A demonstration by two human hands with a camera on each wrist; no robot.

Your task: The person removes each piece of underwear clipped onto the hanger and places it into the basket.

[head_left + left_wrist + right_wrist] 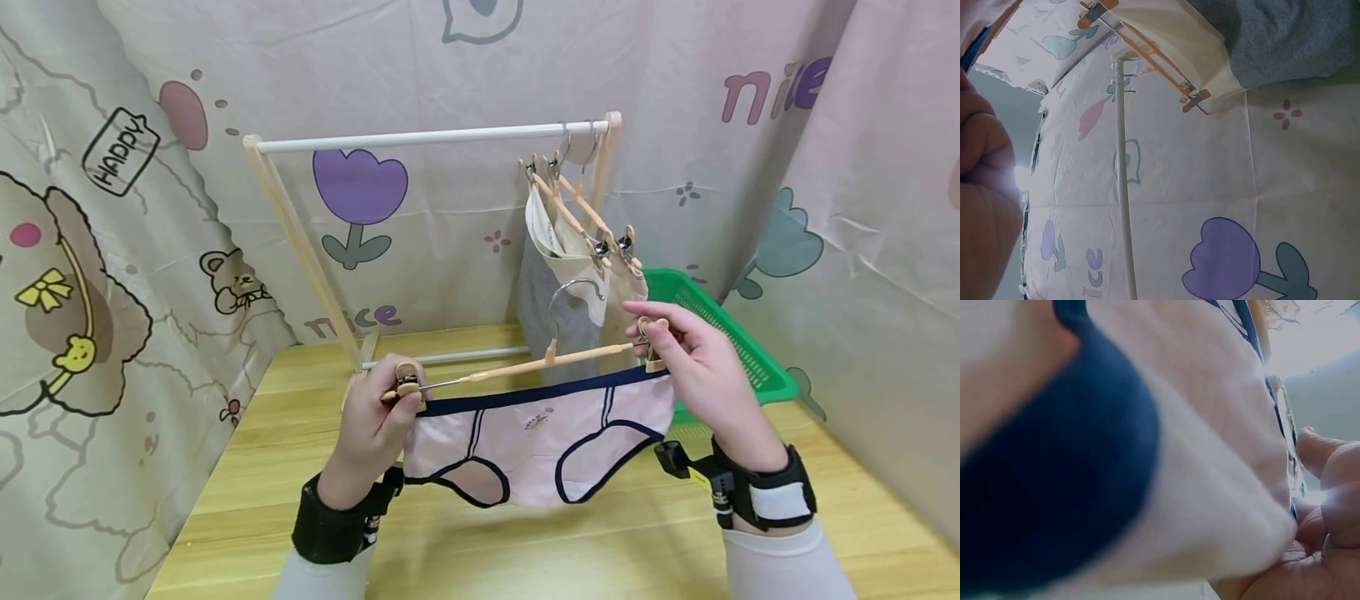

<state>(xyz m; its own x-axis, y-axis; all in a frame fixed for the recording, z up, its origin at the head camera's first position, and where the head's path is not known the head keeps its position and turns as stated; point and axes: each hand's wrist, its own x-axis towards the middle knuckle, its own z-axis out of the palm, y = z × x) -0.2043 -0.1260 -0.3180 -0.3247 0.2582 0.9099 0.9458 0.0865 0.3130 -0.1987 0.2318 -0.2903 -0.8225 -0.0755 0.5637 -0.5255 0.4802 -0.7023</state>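
Pale pink underpants (536, 446) with navy trim hang by the waistband from a wooden clip hanger (551, 361), its metal hook pointing up. My left hand (371, 425) pinches the hanger's left clip (408, 380) at one end of the waistband. At the other end, thumb and fingers of my right hand (708, 379) pinch the right clip (655, 340). Both hands hold the hanger above the table, in front of the rack. In the right wrist view the pink cloth (1191, 419) fills most of the picture, close to the lens.
A small clothes rack with a white rail (435, 137) stands behind. At its right end hang two clip hangers with garments, one with grey cloth (547, 308). A green plastic basket (757, 358) sits on the wooden table (247, 492) at right. Printed curtains (465, 75) surround it.
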